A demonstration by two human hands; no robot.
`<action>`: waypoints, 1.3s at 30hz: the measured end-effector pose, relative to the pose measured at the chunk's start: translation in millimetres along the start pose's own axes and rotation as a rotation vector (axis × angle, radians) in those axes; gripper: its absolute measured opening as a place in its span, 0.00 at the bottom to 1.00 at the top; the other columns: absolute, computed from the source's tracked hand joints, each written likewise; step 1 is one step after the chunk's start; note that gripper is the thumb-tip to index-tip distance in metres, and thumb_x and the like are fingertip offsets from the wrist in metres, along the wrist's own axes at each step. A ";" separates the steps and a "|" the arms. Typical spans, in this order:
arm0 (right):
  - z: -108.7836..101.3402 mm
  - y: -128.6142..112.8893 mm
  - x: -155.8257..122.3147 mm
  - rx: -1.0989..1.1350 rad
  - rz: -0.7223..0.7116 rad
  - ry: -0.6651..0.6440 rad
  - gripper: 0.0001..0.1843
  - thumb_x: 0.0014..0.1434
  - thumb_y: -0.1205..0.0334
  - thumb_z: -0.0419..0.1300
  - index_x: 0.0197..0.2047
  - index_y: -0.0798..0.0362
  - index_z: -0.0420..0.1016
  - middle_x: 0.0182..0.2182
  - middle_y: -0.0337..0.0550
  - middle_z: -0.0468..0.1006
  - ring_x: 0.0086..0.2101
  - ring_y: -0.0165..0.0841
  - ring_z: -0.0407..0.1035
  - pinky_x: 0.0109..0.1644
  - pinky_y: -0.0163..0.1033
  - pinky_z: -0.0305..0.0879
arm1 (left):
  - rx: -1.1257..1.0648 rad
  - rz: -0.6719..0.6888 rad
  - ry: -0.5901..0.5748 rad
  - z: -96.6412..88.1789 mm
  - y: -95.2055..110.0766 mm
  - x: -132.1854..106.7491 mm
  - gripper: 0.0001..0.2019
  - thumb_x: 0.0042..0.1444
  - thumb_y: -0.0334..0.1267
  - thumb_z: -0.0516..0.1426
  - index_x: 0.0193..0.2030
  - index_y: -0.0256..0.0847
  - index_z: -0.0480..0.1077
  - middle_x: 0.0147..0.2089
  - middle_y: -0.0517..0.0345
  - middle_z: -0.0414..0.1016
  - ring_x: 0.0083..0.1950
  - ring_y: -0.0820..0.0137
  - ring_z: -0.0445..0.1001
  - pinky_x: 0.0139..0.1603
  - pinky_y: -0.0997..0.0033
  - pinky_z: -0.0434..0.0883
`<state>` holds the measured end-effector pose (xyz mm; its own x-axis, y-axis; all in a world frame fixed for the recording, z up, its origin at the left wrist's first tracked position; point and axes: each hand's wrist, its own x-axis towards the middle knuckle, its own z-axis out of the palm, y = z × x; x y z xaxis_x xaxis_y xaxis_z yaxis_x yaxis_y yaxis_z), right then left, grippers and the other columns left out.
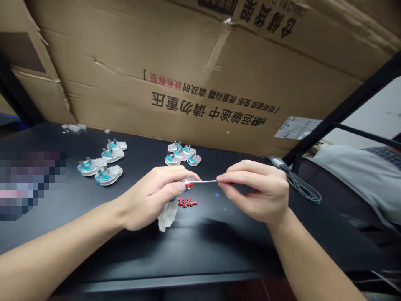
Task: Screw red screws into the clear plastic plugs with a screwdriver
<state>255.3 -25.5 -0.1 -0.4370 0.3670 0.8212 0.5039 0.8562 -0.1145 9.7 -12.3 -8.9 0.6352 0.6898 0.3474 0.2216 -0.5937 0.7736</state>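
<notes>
My left hand (156,196) is closed around a clear plastic plug part (167,215) with teal inside, held just above the black table (94,246). A red bit shows at its top end. My right hand (257,190) pinches a thin metal screwdriver shaft (203,181) whose tip meets the plug at my left fingers. Several small red screws (187,203) lie on the table right below the two hands.
Two groups of similar clear plug parts lie on the table, one at the left (102,165) and one behind my hands (183,154). A large cardboard box (200,75) walls off the back. A grey cable (300,186) lies at the right, beside a black frame bar (341,110).
</notes>
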 end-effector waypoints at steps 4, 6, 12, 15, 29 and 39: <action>4.0 -2.5 1.6 0.128 0.006 -0.083 0.06 0.53 0.73 0.66 0.31 0.53 0.80 0.24 0.41 0.79 0.24 0.27 0.72 0.27 0.32 0.68 | 0.107 0.027 -0.148 0.5 4.1 -1.1 0.19 0.66 0.41 0.45 0.47 0.38 0.75 0.39 0.55 0.76 0.37 0.66 0.73 0.41 0.69 0.67; 5.6 -2.4 2.0 0.227 0.008 -0.155 0.04 0.54 0.71 0.67 0.29 0.54 0.80 0.22 0.41 0.79 0.21 0.26 0.71 0.24 0.30 0.67 | 0.151 0.060 -0.244 1.7 6.7 -1.0 0.18 0.66 0.40 0.46 0.43 0.38 0.76 0.35 0.55 0.73 0.34 0.67 0.71 0.38 0.70 0.66; 3.9 -0.3 0.3 0.390 0.046 -0.288 0.05 0.53 0.69 0.68 0.27 0.52 0.79 0.21 0.38 0.79 0.20 0.25 0.70 0.23 0.29 0.64 | 0.135 0.087 -0.394 7.0 15.8 -2.0 0.15 0.66 0.37 0.47 0.34 0.40 0.73 0.30 0.57 0.69 0.31 0.66 0.66 0.35 0.69 0.63; 1.1 0.5 0.7 0.428 0.040 -0.313 0.06 0.53 0.69 0.68 0.26 0.52 0.79 0.21 0.37 0.79 0.20 0.25 0.70 0.23 0.29 0.65 | 0.110 0.083 -0.418 8.2 17.5 -2.3 0.14 0.65 0.34 0.48 0.33 0.40 0.73 0.28 0.58 0.68 0.30 0.67 0.66 0.34 0.69 0.62; 1.5 1.5 0.2 -0.004 0.083 0.158 0.06 0.54 0.69 0.68 0.28 0.48 0.78 0.22 0.37 0.78 0.21 0.28 0.69 0.24 0.35 0.65 | -0.631 -0.143 0.111 10.4 -7.0 2.7 0.14 0.62 0.45 0.60 0.53 0.48 0.75 0.55 0.52 0.74 0.46 0.65 0.74 0.43 0.67 0.74; 5.2 -2.8 0.7 -0.009 0.132 0.184 0.07 0.55 0.67 0.66 0.27 0.48 0.77 0.22 0.38 0.78 0.21 0.30 0.69 0.24 0.37 0.66 | -0.773 -0.150 0.117 13.7 -8.0 2.4 0.13 0.61 0.45 0.61 0.51 0.46 0.76 0.52 0.50 0.76 0.51 0.59 0.76 0.42 0.66 0.75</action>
<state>249.7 -25.9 -2.1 -0.2236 0.4024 0.8877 0.5544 0.8016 -0.2237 19.6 -11.6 -21.5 0.5482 0.8039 0.2308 -0.3049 -0.0648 0.9502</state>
